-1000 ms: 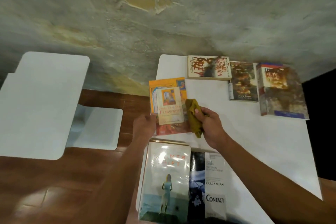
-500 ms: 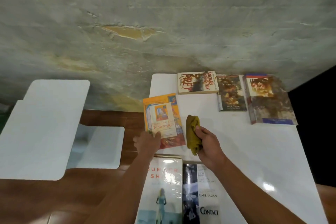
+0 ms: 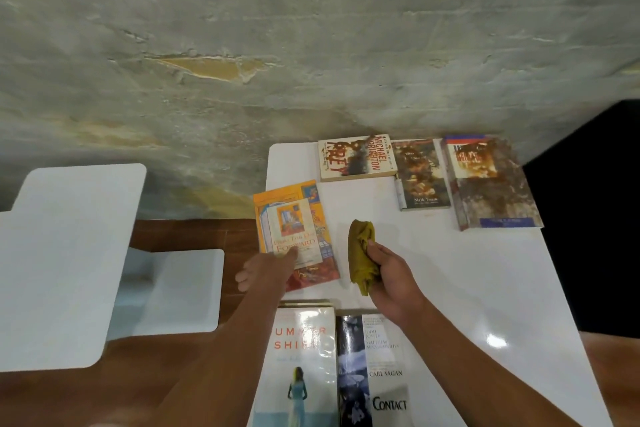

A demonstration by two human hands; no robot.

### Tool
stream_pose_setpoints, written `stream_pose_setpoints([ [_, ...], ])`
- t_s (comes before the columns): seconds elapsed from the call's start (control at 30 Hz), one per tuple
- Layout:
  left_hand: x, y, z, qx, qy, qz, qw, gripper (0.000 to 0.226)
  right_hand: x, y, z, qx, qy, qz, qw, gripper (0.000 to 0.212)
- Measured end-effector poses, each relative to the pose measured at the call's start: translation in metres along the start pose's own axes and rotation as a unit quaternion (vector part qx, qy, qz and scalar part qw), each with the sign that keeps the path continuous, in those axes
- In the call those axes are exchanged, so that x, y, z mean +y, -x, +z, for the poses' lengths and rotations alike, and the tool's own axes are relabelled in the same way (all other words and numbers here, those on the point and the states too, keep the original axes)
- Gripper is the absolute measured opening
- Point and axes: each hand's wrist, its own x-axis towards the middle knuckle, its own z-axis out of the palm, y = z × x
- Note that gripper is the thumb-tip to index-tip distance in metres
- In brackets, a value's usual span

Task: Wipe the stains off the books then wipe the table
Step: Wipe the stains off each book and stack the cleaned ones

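Three stained books (image 3: 426,173) lie along the table's (image 3: 450,288) far edge, while the right hand (image 3: 388,274) grips a soft, bunched cloth (image 3: 360,253), best held mid-wad, and the left hand (image 3: 266,269) rests open-fingered on the orange book (image 3: 294,229).

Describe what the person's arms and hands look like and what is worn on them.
Both forearms are bare up to the frame's lower edge: no sleeves, watch, bracelets or gloves show. The left hand and right hand carry no visible rings. Nothing worn is in view; the upper arms lie outside the picture.
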Motion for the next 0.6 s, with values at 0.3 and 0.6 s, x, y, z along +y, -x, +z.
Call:
stream_pose_setpoints([
  [0.3,0.004,-0.013,-0.004,-0.046,0.060,-0.032,0.997,0.156,-0.007,0.003,-0.009,-0.009,-0.041,0.022,0.999,0.030],
  [0.6,-0.006,-0.021,0.002,-0.042,0.009,-0.023,0.999,0.157,-0.007,0.008,-0.015,-0.005,-0.035,0.033,0.999,0.030],
])
